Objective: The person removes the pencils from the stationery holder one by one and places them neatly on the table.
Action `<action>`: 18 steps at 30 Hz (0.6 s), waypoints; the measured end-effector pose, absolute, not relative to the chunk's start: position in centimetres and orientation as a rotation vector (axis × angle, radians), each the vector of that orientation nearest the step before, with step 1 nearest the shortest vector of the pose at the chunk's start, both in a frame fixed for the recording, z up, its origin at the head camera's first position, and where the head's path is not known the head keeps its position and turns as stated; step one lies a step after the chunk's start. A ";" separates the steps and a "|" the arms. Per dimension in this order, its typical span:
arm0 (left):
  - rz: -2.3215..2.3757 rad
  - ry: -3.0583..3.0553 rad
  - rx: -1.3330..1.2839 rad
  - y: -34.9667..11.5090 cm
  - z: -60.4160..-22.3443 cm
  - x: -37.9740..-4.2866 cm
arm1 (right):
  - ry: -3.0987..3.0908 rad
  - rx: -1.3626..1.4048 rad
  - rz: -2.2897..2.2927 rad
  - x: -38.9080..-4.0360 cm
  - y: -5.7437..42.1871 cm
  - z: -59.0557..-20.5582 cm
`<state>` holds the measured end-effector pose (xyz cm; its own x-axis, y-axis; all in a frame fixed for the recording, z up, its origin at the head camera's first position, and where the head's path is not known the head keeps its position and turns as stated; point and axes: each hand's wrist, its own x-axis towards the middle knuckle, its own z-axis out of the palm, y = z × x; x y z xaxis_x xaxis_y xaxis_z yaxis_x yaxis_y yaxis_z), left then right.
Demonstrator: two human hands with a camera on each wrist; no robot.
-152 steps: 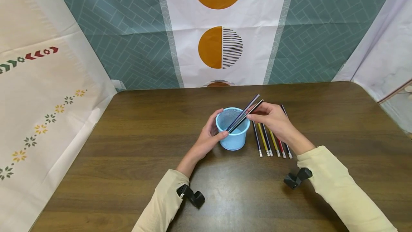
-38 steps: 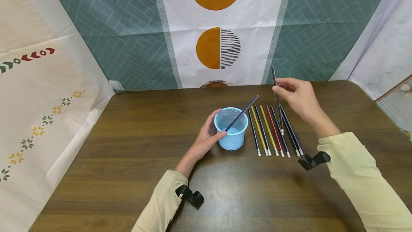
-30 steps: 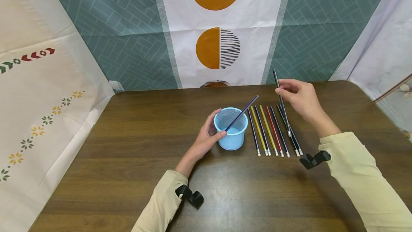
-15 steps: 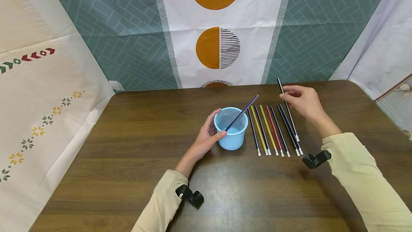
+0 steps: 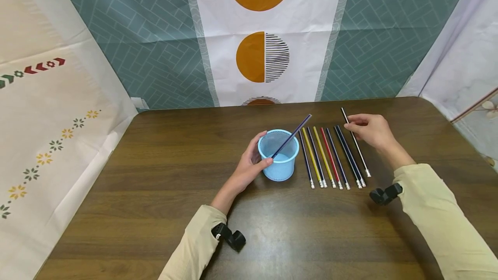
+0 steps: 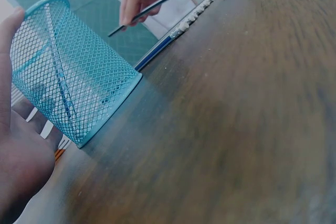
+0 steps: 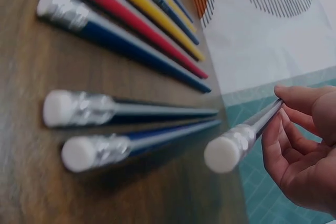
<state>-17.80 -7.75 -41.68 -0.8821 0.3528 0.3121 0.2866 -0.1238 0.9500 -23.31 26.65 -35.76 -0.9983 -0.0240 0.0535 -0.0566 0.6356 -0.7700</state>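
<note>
My left hand [image 5: 249, 165] grips the light blue mesh pencil cup [image 5: 282, 171], thumb over the near rim and fingers round its far left side. Inside the cup, one dark blue pencil [image 5: 292, 135] leans to the right. My right hand [image 5: 371, 131] pinches a dark pencil [image 5: 355, 144] near its far end, its white eraser toward me. In the right wrist view this pencil's eraser [image 7: 221, 154] stands above the table, apart from the row. Between cup and right hand lies a row of several pencils, among them a red pencil [image 5: 330, 154] and a yellow pencil [image 5: 311, 152].
Everything stands on a brown wooden table [image 5: 163, 176] with rounded far corners. A patterned cloth [image 5: 268, 51] hangs behind its far edge. Pale cloth [image 5: 58, 141] hangs at the left. Black wrist cameras sit on both sleeves.
My right hand first took one of the two pencils out of the cup, then carried it right and lowered it past the row's right end. My left hand has stayed on the cup.
</note>
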 end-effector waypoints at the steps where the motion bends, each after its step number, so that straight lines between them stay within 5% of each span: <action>1: 2.196 2.049 0.745 -7.7 -41.7 -17.8 | -2.818 0.058 1.324 -23.3 26.8 -35.9; 18: 2.198 2.040 0.745 -7.7 -41.7 -17.9 | -2.917 -0.008 1.357 -23.0 28.6 -38.4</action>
<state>-17.87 -7.72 -41.68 -0.8826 0.3547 0.3086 0.2813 -0.1277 0.9511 -23.01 28.58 -38.36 -0.9971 -0.0271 -0.0706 0.0366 0.6446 -0.7637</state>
